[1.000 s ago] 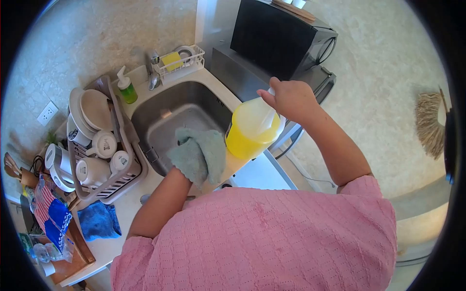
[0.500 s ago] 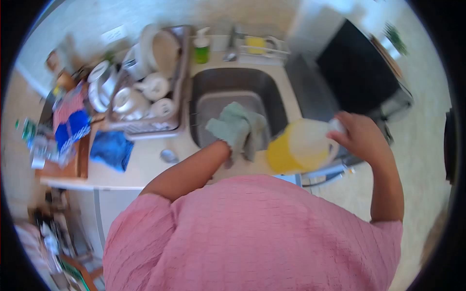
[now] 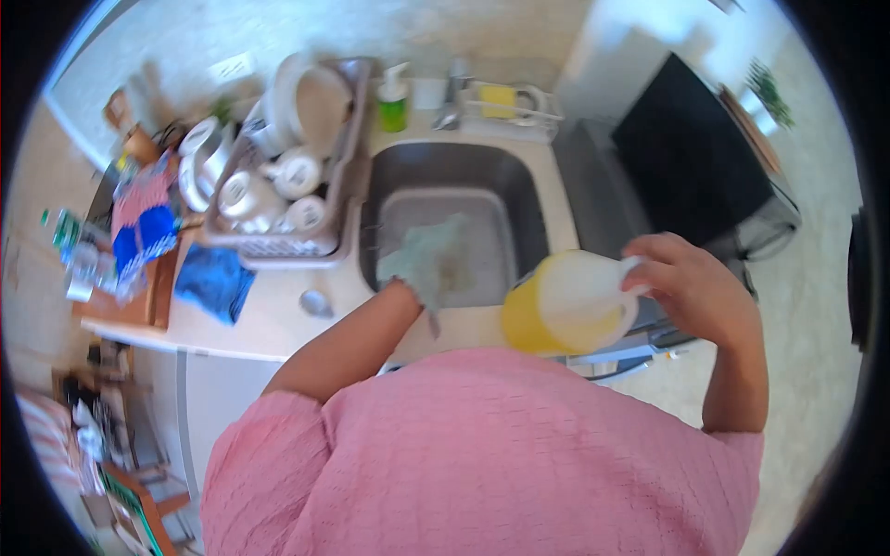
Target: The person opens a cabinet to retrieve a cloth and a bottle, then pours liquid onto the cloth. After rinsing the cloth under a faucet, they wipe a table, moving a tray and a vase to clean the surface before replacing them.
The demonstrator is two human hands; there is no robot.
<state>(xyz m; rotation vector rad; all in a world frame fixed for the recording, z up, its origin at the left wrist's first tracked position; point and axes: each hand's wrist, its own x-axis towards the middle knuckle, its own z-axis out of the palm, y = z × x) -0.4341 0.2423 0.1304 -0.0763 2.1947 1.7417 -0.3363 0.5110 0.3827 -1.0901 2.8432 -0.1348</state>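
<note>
A pale green cloth [image 3: 417, 259], blurred by motion, hangs over the near left part of the sink [image 3: 454, 176]. My left hand [image 3: 400, 285] is mostly hidden by this cloth and grips it; only the wrist area shows plainly. To the right of the sink, a large translucent jug [image 3: 570, 301] with yellow liquid stands tilted on the counter's near edge. My right hand [image 3: 681, 283] has its fingers curled around the white cap [image 3: 630, 271] at the jug's top.
Left of the sink, a dish rack [image 3: 348, 185] holds cups and bowls. A green soap bottle [image 3: 393, 102] and a sponge caddy [image 3: 505, 116] line the back. A spoon [image 3: 316, 303] and blue cloth [image 3: 213, 283] lie at left; a black-fronted appliance [image 3: 691, 144] stands right.
My left hand and the green cloth have moved slightly left and lower over the sink. The jug has shifted a little toward me, with my right hand still at its cap.
</note>
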